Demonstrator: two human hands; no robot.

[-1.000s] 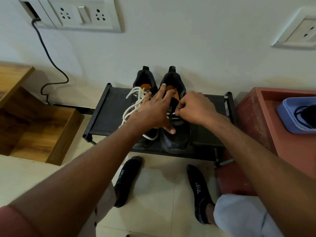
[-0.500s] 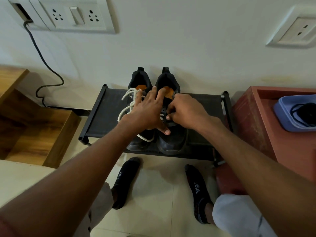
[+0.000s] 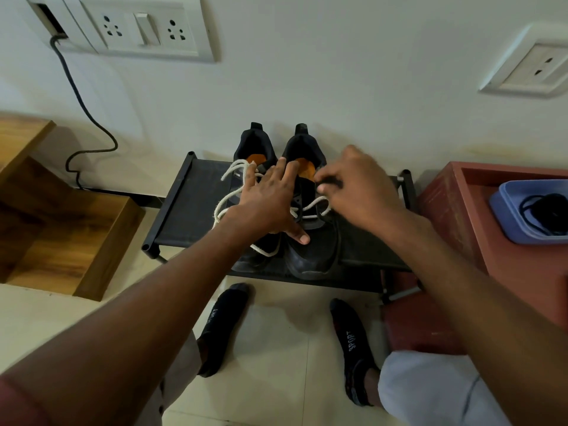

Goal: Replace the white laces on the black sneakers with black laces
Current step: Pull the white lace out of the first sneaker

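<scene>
1. Right now 2 black sneakers stand side by side on a low black rack (image 3: 181, 207), heels toward the wall, toes toward the person.
2. On the left sneaker (image 3: 255, 149) the white lace (image 3: 229, 199) lies loose, spilling in loops over the tongue and down the side, with 1 loop reaching the toe area.
3. On the right sneaker (image 3: 310, 253) a white lace (image 3: 310, 206) is threaded across the lower eyelets, while the upper part near the orange insole looks unlaced.
4. The left hand (image 3: 267, 201) lies flat over the gap between both sneakers, fingers straight and spread, thumb resting on the right sneaker's vamp; it presses down and grasps nothing.
5. The right hand (image 3: 356, 189) hovers over the right sneaker's outer side, fingers bent with thumb and forefinger drawn together at the upper eyelets; blur hides whether they actually pinch the lace, so I cannot tell.
6. At the right, a reddish cabinet (image 3: 461, 210) carries a blue tray (image 3: 504, 210) with coiled black laces (image 3: 544, 210) inside, well apart from the sneakers.
7. Below the rack, 2 dark-socked feet (image 3: 350, 336) rest on the pale tiled floor.
8. On the wall, a switch plate (image 3: 144, 29) has a black cable (image 3: 80, 96) hanging down beside a wooden shelf (image 3: 64, 241).
</scene>
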